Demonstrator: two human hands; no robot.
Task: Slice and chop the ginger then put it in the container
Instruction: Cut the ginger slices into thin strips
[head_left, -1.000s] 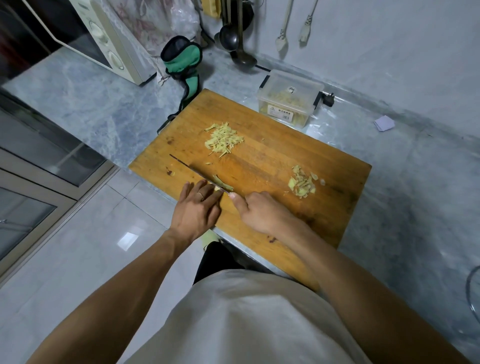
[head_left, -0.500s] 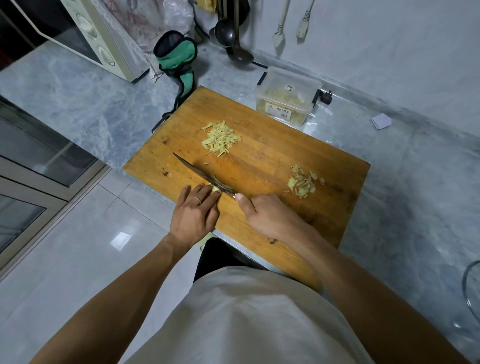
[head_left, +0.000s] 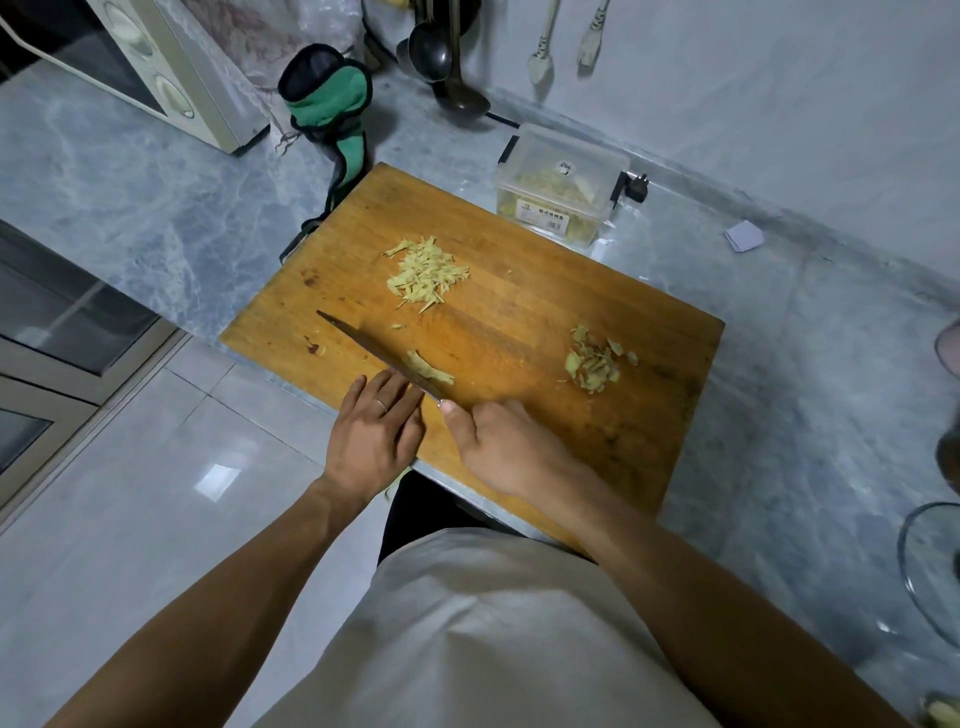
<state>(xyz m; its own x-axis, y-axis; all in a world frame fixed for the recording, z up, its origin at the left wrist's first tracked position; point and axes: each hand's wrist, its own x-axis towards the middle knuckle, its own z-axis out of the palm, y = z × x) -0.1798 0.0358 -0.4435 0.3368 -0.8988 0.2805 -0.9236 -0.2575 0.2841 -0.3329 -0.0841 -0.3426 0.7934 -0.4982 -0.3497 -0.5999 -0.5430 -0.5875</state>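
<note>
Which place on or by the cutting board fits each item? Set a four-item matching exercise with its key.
Items:
1. ginger strips
2. ginger peels
3. knife
4. container

Places:
A. off the board, past its far edge
B. held by the right hand
C. right part of the board
D. far middle of the board

Pairs: 1-D, 2-C, 3-B, 4-A

Container (head_left: 558, 195) behind cutting board (head_left: 519, 322); ginger shreds (head_left: 426, 275) left of peelings (head_left: 595, 364)
</note>
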